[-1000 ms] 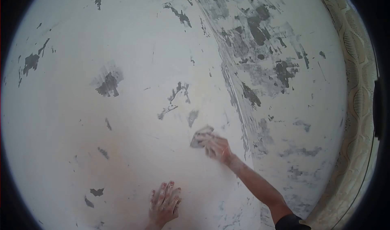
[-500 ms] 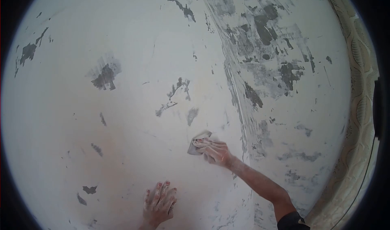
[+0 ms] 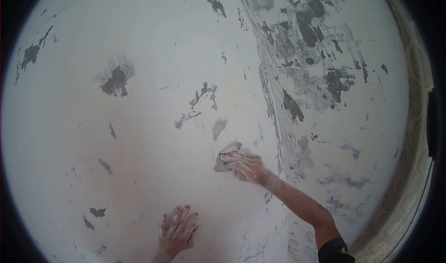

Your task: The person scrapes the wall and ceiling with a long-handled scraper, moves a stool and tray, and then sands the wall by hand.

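My right hand (image 3: 247, 164), dusted white, presses a small grey piece of sandpaper (image 3: 224, 164) against the white plastered wall (image 3: 153, 179). One corner of the sheet sticks out above my fingers, and the part under my palm is hidden. Lower down and to the left, my left hand (image 3: 177, 230) lies on the same wall, its fingers stretched out and holding nothing. White powder coats its fingers too. Just above the sandpaper is a small grey patch (image 3: 219, 129) in the surface.
Dark grey patches (image 3: 116, 80) are scattered across the wall. A rough, streaked seam (image 3: 272, 100) runs down it right of centre, with a larger grey-marked area (image 3: 309, 26) beyond. Along the right edge stands a patterned beige moulding (image 3: 416, 100).
My right hand and the sandpaper have shifted slightly upward. The view has moved a little, so the left hand and nearby wall marks appear slightly further left and higher.
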{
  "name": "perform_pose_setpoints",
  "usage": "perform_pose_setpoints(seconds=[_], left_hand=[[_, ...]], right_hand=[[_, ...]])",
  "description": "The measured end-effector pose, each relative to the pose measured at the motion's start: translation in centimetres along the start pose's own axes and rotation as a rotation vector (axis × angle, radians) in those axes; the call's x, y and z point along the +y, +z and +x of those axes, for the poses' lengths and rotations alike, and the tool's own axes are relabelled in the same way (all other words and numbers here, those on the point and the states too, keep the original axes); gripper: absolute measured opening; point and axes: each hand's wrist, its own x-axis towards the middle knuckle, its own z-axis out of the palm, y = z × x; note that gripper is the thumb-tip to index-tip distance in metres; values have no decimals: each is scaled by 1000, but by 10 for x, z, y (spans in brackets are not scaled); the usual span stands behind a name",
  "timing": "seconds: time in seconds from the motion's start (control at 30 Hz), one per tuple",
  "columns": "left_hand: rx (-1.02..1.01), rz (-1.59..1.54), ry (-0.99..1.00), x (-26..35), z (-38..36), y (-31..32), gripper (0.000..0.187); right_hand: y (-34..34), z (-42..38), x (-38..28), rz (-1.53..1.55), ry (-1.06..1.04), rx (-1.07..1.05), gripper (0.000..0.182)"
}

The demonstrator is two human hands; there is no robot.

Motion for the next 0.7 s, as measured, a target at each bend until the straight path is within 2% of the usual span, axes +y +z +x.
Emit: perform_pose_setpoints(seconds=[0.03, 0.1, 0.17, 0.2, 0.27, 0.3, 0.4, 0.47, 0.5, 0.57, 0.6, 0.67, 0.7], left_hand=[[-6, -2, -1, 0, 0, 0, 33], [-5, 3, -3, -1, 0, 2, 34], [-4, 21, 1, 0, 0, 2, 34], [-6, 23, -1, 1, 0, 3, 34], [-12, 41, 5, 0, 0, 2, 36], [-16, 39, 1, 1, -1, 3, 36], [-10, 35, 7, 0, -1, 3, 37], [-32, 44, 11, 0, -1, 1, 38], [-30, 44, 14, 1, -1, 1, 38], [-21, 39, 12, 0, -2, 3, 38], [-16, 43, 13, -1, -1, 4, 38], [-7, 79, 31, 0, -1, 3, 38], [-7, 79, 28, 0, 0, 3, 38]], right_hand=[[-10, 8, 17, 13, -133, -85, 18], [-20, 25, 48, -52, -135, -90, 18], [-23, 40, 71, -113, -3, 40, 19], [-18, 39, 71, -110, -4, 40, 19], [-1, 32, 58, -112, 180, 223, 22], [4, 25, 44, -107, 181, 219, 22], [9, -6, -1, -74, 124, 129, 24], [8, -20, -10, -11, -47, -74, 24], [5, -17, 0, -14, -46, -73, 24], [-4, 0, 38, -55, -230, -89, 24], [-12, 12, 49, -152, -194, -91, 24], [-22, 37, 80, -189, -92, 67, 24], [-28, 48, 90, -91, 107, 111, 25]])
